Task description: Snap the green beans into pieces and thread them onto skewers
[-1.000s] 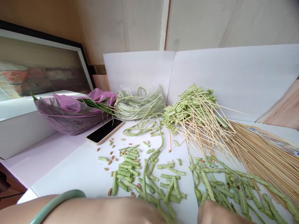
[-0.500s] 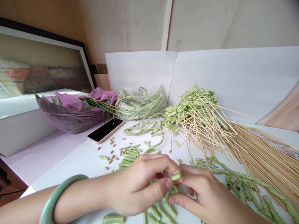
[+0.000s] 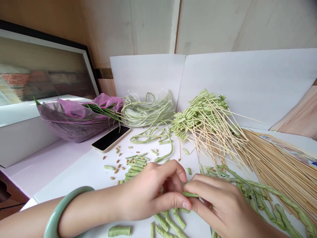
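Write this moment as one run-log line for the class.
left hand: at bean piece, grip unclear | right hand: pinching bean piece | nearby: cut pieces | right side: skewers | left side: phone

A pale, streaked wall point(image 3: 153, 26) turns brown toward the left, and a light vertical strip point(image 3: 174, 26) runs down it. 2 white panels point(image 3: 247, 86) stand upright along the back of the white tabletop point(image 3: 86, 175). At left, a dark-framed pane point(image 3: 42, 79) shows blurred brickwork above a white ledge point(image 3: 27, 140). Bright light falls on the ledge; wood-grained board point(image 3: 294, 115) shows at right.
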Tool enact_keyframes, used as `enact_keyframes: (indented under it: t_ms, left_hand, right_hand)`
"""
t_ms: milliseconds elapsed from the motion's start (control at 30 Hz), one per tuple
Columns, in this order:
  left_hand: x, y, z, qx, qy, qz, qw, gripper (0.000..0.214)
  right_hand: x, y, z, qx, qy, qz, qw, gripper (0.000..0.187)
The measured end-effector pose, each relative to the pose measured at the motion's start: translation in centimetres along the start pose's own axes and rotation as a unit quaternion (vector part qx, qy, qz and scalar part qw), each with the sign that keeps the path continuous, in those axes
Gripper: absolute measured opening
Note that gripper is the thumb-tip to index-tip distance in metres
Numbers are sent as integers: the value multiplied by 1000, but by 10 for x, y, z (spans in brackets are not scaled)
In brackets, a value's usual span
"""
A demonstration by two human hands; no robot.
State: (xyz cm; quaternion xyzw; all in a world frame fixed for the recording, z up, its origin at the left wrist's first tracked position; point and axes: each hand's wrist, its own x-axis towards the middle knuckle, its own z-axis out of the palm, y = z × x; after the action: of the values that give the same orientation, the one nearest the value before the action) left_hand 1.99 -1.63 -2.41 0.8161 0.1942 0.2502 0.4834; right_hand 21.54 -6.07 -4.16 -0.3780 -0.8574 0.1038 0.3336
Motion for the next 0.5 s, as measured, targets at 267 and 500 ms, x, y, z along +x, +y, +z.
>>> enact_keyframes:
  t_ms: [267, 500]
  left_hand:
    - [0, 5, -6, 176, -46, 48, 982, 21]
    - [-3, 2, -3, 193, -83, 88, 974, 23]
  right_hand:
    - [3, 0, -6, -83, 24, -37, 996, 12]
    - [6, -8, -8, -214, -44, -179, 959, 30]
